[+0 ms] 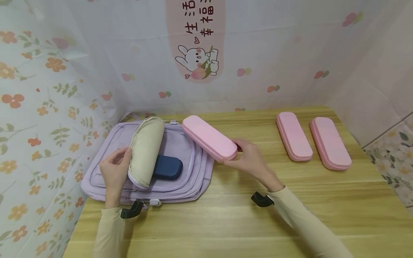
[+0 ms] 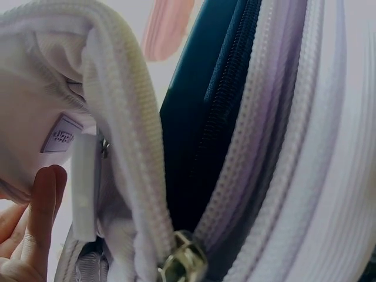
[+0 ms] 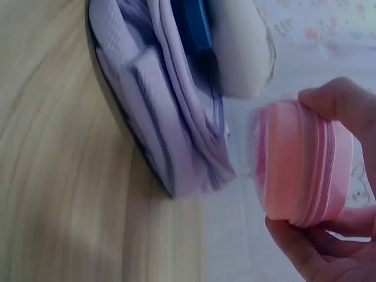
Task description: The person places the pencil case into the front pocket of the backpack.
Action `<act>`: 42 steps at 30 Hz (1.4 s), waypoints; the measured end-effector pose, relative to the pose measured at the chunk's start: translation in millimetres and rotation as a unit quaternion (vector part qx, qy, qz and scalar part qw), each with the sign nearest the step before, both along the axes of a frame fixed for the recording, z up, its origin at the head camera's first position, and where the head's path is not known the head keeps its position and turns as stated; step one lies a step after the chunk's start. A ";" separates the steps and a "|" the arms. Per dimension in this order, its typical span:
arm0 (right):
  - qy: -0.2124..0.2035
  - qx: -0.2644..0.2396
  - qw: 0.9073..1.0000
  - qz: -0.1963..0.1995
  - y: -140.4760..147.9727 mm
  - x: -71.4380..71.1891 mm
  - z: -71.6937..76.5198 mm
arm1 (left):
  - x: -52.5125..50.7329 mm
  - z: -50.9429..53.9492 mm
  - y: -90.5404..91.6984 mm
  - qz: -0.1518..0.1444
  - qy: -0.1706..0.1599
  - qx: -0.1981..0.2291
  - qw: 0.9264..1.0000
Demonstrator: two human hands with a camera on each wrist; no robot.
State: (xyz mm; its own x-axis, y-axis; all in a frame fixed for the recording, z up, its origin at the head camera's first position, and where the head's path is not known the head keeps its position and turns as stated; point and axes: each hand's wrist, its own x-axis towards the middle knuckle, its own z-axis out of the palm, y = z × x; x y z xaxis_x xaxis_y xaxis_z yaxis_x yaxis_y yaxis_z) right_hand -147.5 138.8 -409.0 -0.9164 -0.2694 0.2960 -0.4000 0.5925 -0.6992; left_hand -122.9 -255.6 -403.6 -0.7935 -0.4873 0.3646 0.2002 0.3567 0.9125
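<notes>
A lilac backpack [image 1: 203, 168] lies on the table at the left, its front pocket unzipped. My left hand [image 1: 116, 166] pinches the edge of the pocket's cream flap [image 1: 146, 150], which is folded back; a small label [image 2: 61, 134] shows inside it in the left wrist view. A dark blue zipped case [image 1: 167, 167] lies in the pocket, partly covered by the flap. My right hand [image 1: 250, 161] grips the near end of a pink zipped pencil case [image 1: 209, 138] between thumb and fingers. That case is raised, its far end over the backpack's right side.
Two more pink pencil cases, one [image 1: 294, 136] beside the other [image 1: 330, 143], lie on the right of the wooden table [image 1: 206, 229]. Printed cloth [image 1: 264, 53] hangs behind the table, and flowered cloth [image 1: 42, 125] hangs along its left side.
</notes>
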 end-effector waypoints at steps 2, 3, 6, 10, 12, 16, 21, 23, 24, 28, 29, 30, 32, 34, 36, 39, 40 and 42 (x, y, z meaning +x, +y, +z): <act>-0.006 0.001 1.000 0.022 -6.0 0.6 -1.4 | 1.3 3.2 2.8 0.000 0.002 0.000 1.000; -0.010 0.002 0.999 0.030 -8.7 0.6 -2.2 | 1.6 4.3 3.7 0.000 0.003 0.000 1.000; -0.024 0.001 0.998 0.049 -15.6 -0.2 -4.7 | 3.1 7.4 6.2 -0.001 0.005 0.003 1.000; -0.032 0.006 0.997 0.064 -22.1 -2.8 -7.1 | 4.6 10.3 8.4 -0.012 0.018 0.011 1.000; -0.033 0.006 0.997 0.070 -25.0 -4.3 -7.7 | 2.9 6.8 6.3 -0.013 0.020 0.013 1.000; -0.033 0.004 0.996 0.078 -30.3 -7.3 -9.6 | -2.3 -5.4 -0.7 -0.008 0.012 0.010 1.000; -0.035 0.007 0.996 0.080 -36.0 -11.2 -9.5 | -3.5 -10.4 -2.9 -0.010 0.018 0.006 1.000; -0.039 0.008 0.996 0.084 -38.4 -13.5 -9.0 | -3.4 -11.2 -2.8 -0.010 0.021 0.006 1.000; -0.040 0.011 0.995 0.087 -39.7 -14.9 -8.8 | -3.2 -11.4 -2.7 -0.009 0.023 0.007 1.000; -0.039 0.013 0.994 0.101 -45.0 -23.1 -8.6 | 1.3 -4.5 2.3 -0.008 0.022 0.012 1.000; -0.038 0.015 0.994 0.104 -45.9 -25.5 -8.5 | 1.2 -4.9 2.4 -0.008 0.023 0.013 1.000; -0.039 0.016 0.993 0.107 -47.0 -27.8 -8.0 | 1.6 -4.8 2.8 -0.007 0.022 0.013 1.000; -0.038 0.022 0.993 0.108 -49.3 -32.1 -7.5 | 2.3 -4.3 2.8 -0.005 0.019 0.010 1.000; -0.035 0.033 0.993 0.109 -51.5 -35.2 -7.3 | 1.1 -8.7 0.3 -0.005 0.021 0.011 1.000; -0.031 0.051 0.993 0.105 -53.5 -36.9 -7.4 | -0.1 -12.8 -2.0 -0.002 0.018 0.008 1.000; -0.026 0.062 0.993 0.098 -56.5 -38.4 -7.5 | -0.9 -14.2 -2.5 0.000 0.016 0.007 1.000; -0.026 0.064 0.993 0.095 -57.7 -39.1 -7.4 | -1.2 -14.5 -2.7 0.001 0.017 0.006 1.000; -0.026 0.067 0.993 0.091 -60.4 -40.8 -6.8 | -1.8 -14.5 -3.2 0.002 0.016 0.006 1.000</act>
